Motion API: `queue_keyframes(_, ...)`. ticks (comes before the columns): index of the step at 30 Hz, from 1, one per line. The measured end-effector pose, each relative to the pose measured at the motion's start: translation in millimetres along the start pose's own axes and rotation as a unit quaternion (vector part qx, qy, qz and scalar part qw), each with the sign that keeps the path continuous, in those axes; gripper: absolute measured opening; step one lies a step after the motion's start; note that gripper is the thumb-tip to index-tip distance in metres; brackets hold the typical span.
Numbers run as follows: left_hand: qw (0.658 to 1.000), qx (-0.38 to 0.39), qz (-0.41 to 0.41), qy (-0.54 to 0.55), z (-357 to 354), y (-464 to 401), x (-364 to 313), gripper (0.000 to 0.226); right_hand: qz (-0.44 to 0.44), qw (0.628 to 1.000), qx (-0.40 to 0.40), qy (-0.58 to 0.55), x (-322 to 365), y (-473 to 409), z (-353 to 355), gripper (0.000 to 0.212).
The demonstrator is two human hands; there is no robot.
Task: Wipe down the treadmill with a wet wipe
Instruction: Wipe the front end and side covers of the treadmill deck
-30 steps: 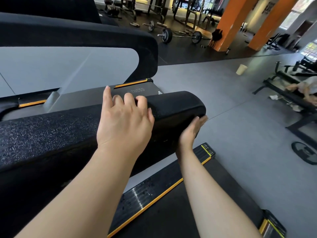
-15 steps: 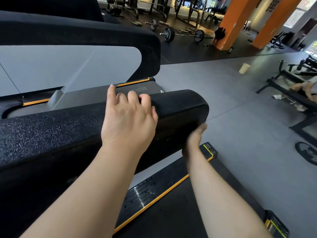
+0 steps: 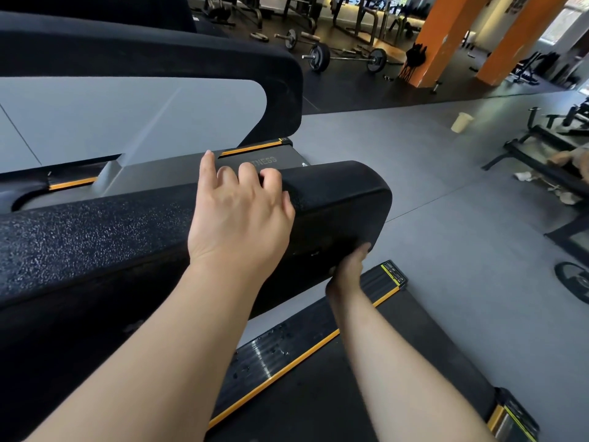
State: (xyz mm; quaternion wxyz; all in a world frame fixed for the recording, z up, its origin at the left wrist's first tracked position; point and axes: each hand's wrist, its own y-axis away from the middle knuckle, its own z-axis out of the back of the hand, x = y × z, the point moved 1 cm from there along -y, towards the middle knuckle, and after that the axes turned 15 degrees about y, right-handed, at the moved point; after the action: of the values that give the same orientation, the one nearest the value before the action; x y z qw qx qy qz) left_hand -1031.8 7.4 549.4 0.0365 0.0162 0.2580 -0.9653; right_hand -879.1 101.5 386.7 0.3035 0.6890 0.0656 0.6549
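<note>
The treadmill's black padded handrail [image 3: 134, 237] runs as one long bar from the lower left up to its rounded end at the right, and that end is where both hands meet it. The left hand [image 3: 237, 212] lies over the top of the rail, fingers curled across the far edge with the index finger straighter, gripping the rail itself. The right hand [image 3: 349, 269] reaches in under the rounded end cap, so most of its fingers are hidden; whether they hold anything I cannot tell, and no wet wipe shows in this view, so if there is one it is most likely under that hand. The right hand is therefore the nearer one to the unwiped underside, and any stroke from there would run back along the rail's long axis toward the person. Below lies the side rail [image 3: 287, 349] with its orange stripe, speckled with droplets. Counted: one handrail being worked, two hands, a second treadmill [image 3: 143, 59] beyond it, two orange pillars [image 3: 446, 36], one barbell [image 3: 347, 59] and one pale cup [image 3: 461, 122] on the grey floor.
</note>
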Motion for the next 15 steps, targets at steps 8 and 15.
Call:
queue_keyframes(8, 1.000, -0.008, -0.006, 0.004, -0.3, 0.2, 0.4, 0.044, 0.036, 0.999, 0.011, -0.026, 9.5, 9.4, 2.8, 0.092)
queue_keyframes(15, 1.000, -0.021, -0.001, 0.009, -0.8, 0.2, 1.8, 0.043, -0.046, 0.998, 0.013, -0.049, -8.4, 22.2, -5.9, 0.065)
